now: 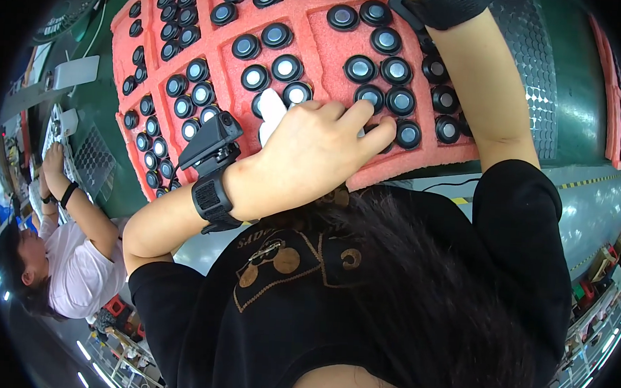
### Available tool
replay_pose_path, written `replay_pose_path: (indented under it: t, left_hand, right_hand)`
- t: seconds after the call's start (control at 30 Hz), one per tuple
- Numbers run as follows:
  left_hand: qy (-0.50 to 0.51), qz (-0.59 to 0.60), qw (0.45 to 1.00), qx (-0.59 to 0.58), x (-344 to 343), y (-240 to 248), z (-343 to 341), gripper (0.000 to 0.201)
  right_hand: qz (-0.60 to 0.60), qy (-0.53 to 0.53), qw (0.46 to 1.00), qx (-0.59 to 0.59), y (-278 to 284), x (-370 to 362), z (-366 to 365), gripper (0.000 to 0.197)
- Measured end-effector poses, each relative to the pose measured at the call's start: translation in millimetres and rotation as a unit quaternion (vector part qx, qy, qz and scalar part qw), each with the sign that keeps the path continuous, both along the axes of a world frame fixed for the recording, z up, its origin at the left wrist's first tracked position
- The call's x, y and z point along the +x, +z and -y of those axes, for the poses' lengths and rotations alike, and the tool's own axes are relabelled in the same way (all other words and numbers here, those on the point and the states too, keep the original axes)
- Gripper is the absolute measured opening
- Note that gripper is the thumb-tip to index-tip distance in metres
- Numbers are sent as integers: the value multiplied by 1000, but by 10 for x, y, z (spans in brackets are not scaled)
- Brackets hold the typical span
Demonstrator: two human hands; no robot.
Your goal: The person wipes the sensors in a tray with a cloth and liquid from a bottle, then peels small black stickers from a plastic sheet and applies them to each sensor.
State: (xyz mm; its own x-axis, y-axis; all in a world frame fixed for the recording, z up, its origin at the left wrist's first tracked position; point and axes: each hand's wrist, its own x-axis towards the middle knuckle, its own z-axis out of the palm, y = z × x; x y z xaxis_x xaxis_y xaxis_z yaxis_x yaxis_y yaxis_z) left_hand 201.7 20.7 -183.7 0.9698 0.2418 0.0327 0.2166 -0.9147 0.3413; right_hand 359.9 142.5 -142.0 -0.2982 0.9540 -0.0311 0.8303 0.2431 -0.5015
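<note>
My left hand (pixel 320 142) reaches over a pink foam tray (pixel 425 158), palm down with fingers bent. Its fingertips close round a black round part (pixel 388 143), mostly hidden under them. A smooth white shape (pixel 273 111) sticks out on the hand's left side; whether it is a finger cover or a held thing I cannot tell. More black round parts with silver centres (pixel 287 68) stand in the tray's compartments around the hand. My right forearm (pixel 485 84) crosses the tray's right side. Its strapped wrist (pixel 457 8) meets the upper edge, and the hand lies beyond the picture.
A black device (pixel 213 140) is strapped to my left wrist. Sheets with round holes (pixel 521 57) lie on the green table (pixel 567 60) at the right. Another pink foam tray (pixel 613 104) stands farther right. A co-worker in a white shirt (pixel 85 273) works at the left, near a fan (pixel 66 2).
</note>
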Motion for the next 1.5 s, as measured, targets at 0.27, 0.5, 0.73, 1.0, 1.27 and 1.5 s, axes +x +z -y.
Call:
replay_pose_path:
  t: [0.27,0.5,0.73,1.0,1.27,1.5]
  left_hand:
    - [131,94,974,-162,242,191,-473,29]
    - [118,188,973,-70,582,-158,-682,23]
    - [7,97,984,-150,629,-100,-678,10]
    - [25,192,973,-124,739,-63,-698,13]
    - [-22,176,982,59,989,-247,-632,8]
    - [-117,204,971,49,835,-291,-261,10]
  right_hand:
    - [-89,56,994,15,-97,230,-131,62]
    - [-189,81,979,10,64,637,-55,65]
    - [-115,4,993,-16,83,887,131,68]
    - [-256,40,966,11,-294,1004,40,72]
    - [-271,69,960,5,-376,937,-7,75]
    - [-247,61,967,14,-297,872,62,73]
